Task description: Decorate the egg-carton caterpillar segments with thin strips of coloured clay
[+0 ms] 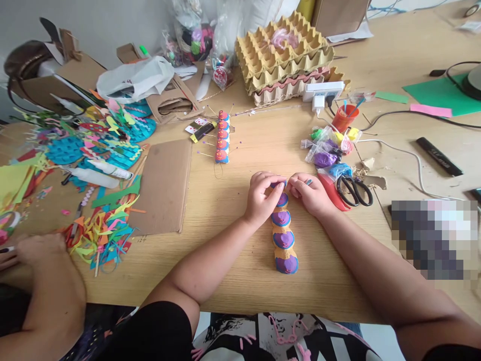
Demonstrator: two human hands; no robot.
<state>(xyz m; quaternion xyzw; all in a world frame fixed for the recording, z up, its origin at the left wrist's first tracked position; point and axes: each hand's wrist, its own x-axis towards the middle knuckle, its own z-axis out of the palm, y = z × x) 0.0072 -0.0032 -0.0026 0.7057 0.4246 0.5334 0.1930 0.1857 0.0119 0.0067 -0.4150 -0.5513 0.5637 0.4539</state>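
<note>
Far left of the grip: another person's hand [35, 250] resting on the table [240, 281] edge, beside a pile of paper strips [101, 235]. Glue bottle [95, 176] and a cardboard sheet [165, 185] lie between that pile and the grip.

Left hand [261, 196]: fingers curled tight on the far end of the caterpillar [283, 235], pinching its top segment. The caterpillar is an orange egg-carton strip with purple caps, lying lengthwise on the table, running from the grip back toward the person.

Right hand [310, 193]: closed on the same far end from the other side, knuckles nearly touching the left. Something small and teal shows at its fingertips; can't tell what.

Beyond the grip: a second caterpillar [222, 138], red and blue, well apart. Just right of the grip: scissors [353, 190], then clay bags [328, 150]. Egg trays [285, 55] stacked further back.
</note>
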